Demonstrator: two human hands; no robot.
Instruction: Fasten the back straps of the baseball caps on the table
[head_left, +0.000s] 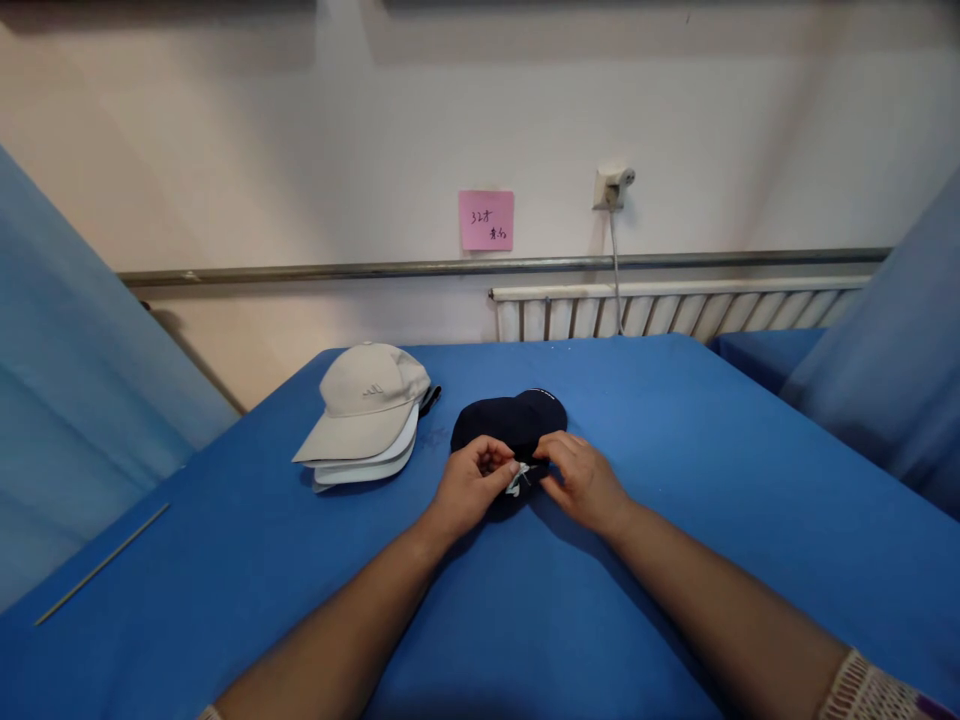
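A dark cap (487,416) lies on the blue-covered table, its brim pointing away from me. Both hands are at its near side, around a small white and green piece (517,482) that looks like a label or tag. My left hand (474,484) is closed, thumb and fingers pinching the cap's near edge beside that piece. On the other side, my right hand (581,482) grips the edge between thumb and bent fingers. My fingers partly hide the near edge, and any strap there cannot be made out.
Left of the dark cap stands a stack of caps, a beige cap (367,385) over white brims (371,468). A thin stick (103,564) lies near the left edge of the blue table (720,450). Behind are a metal rail (375,270), a radiator (675,310) and a plugged socket (611,188).
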